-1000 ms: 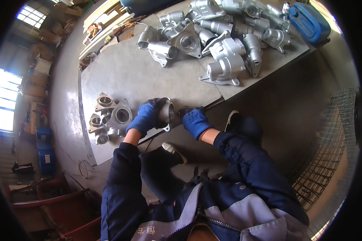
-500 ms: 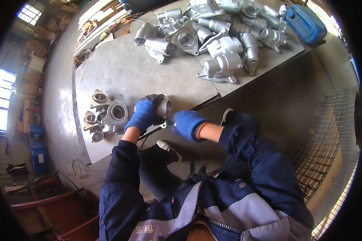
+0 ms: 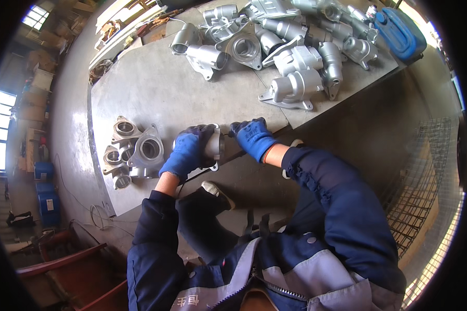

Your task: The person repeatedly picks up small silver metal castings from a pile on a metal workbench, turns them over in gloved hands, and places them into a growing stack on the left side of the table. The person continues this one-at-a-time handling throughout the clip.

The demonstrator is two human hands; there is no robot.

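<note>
Metal casting (image 3: 213, 145) at counter (image 3: 155, 88) edge; left hand (image 3: 186, 153) wrapped around it; right hand (image 3: 252, 138), fingers curled, touching at 3 o'clock.

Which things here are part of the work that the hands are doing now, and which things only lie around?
In the work:
- left hand, gloved blue, gripping the metal casting at the table's edge
- right hand, gloved blue, at the casting's right end

Lying about:
- small group of castings to the left
- big pile of castings at the far side
- blue canister
- grey table
</note>
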